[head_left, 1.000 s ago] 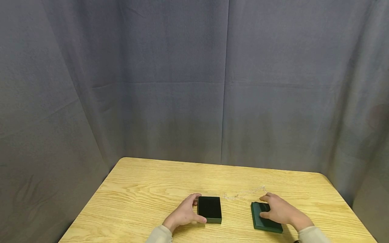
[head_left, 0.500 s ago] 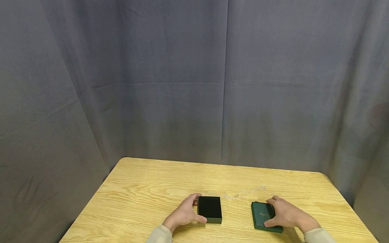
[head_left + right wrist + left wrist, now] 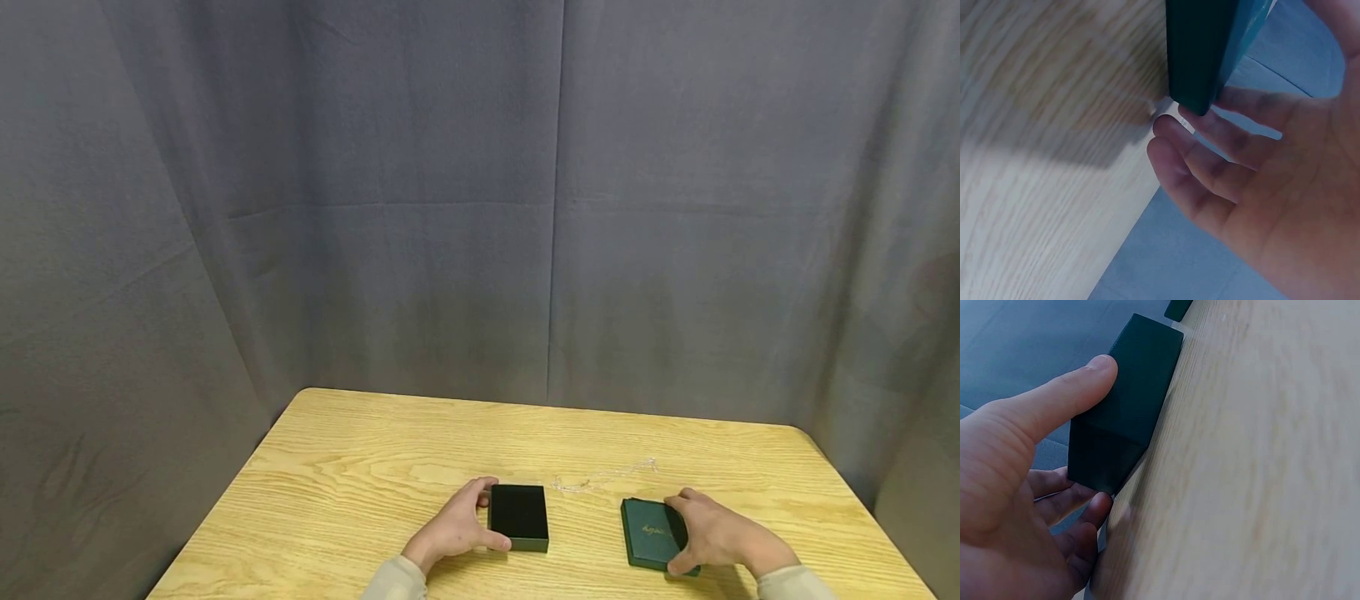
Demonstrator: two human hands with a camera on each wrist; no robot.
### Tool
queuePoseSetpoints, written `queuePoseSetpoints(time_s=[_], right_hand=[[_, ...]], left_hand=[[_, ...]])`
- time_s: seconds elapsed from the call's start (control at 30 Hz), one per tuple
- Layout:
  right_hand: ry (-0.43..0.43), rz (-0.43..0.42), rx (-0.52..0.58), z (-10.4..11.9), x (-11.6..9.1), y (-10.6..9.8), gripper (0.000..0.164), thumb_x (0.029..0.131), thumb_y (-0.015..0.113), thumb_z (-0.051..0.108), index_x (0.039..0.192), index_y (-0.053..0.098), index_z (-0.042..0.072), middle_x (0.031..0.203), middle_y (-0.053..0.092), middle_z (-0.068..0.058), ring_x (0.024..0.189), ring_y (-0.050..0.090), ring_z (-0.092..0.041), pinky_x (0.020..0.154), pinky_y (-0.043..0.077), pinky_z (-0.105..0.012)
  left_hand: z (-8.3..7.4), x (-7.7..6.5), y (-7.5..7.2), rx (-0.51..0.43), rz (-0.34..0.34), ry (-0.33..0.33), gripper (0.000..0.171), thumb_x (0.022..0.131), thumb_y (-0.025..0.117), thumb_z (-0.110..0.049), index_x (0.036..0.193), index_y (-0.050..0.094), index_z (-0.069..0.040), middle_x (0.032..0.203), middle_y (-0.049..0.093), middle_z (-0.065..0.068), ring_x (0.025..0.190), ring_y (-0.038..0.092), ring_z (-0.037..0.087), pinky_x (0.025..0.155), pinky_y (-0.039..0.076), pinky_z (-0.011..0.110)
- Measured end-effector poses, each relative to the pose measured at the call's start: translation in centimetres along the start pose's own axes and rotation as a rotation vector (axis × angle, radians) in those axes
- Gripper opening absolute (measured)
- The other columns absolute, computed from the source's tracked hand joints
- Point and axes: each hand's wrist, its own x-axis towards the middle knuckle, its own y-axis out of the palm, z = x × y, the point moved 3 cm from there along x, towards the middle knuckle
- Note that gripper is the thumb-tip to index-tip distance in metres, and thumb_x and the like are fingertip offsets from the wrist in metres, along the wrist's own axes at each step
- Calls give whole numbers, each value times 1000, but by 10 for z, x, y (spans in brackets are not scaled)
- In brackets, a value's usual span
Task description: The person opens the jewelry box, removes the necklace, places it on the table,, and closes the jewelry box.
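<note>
The left hand (image 3: 459, 523) holds an uncovered dark green jewelry box base (image 3: 519, 515) with a black inside, its thumb at the near edge and its fingers at the far left side. In the left wrist view the thumb lies on the green side wall (image 3: 1132, 381). To the right, the green box lid (image 3: 648, 532) with gold script lies top up on the table. My right hand (image 3: 716, 533) spans the lid's right end, thumb at the near corner and fingers at the far corner. The right wrist view shows fingertips against the lid's green edge (image 3: 1194, 56).
A thin silvery chain (image 3: 600, 479) lies loosely stretched out on the wooden table (image 3: 360, 483), behind and between the two box parts. Grey curtains (image 3: 450, 250) hang behind the table and along its sides.
The right hand has slid rightward from across the lid's top to its right end, uncovering the gold script. The left hand and the box base stay in place.
</note>
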Motion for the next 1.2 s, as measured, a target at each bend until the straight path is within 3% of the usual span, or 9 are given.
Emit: queuePoseSetpoints(time_s=[0.4,0.77,1.2], right_hand=[[4,-16,10,-1,-3,1,95,49,95,26,128,50,-2,111,47,-10,93,48,-24,79,46,-46],[-63,-50,-12,0,-3,5,89,53,91,35,124,52,-2,106,48,-7,86,47,-21,71,45,-41],[-132,-93,-13,8,-1,3,95,57,88,44,126,50,-9,111,48,-10,93,50,-23,75,48,-42]], left_hand=[[1,0,1,-15,2,-5,91,66,88,-24,141,39,-4,129,46,10,114,46,28,94,40,48],[1,0,2,-27,2,-6,91,66,88,-24,141,39,-5,129,45,10,114,45,28,95,39,48],[2,0,0,-5,8,-2,92,68,87,-26,142,37,-5,132,44,11,115,45,28,95,40,47]])
